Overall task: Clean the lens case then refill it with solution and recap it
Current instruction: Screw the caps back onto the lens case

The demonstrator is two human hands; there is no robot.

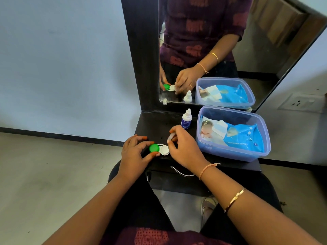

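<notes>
Lens case held at the near edge of the table, both hands busy, spill and drop risks.
Small flat white plastic lens case (163, 150) lies on the black glossy dressing table (155, 126), close to the front edge. Left hand (134, 151) has thumb and fingers curled round the round green screw cap (154, 148). Right hand (185, 149) pinches a small pale translucent piece (170, 137) just above the case's white side; can't tell what it is, or whether that well is open. Likely risks: a hard twist on the cap could skid the case off the edge into the lap. Tilting it could spill an open well. The small white-and-blue solution bottle (186, 120) stands just behind the right hand, so a backward lift could topple it. Clear blue plastic tub (230, 152) sits nearby at right.
</notes>
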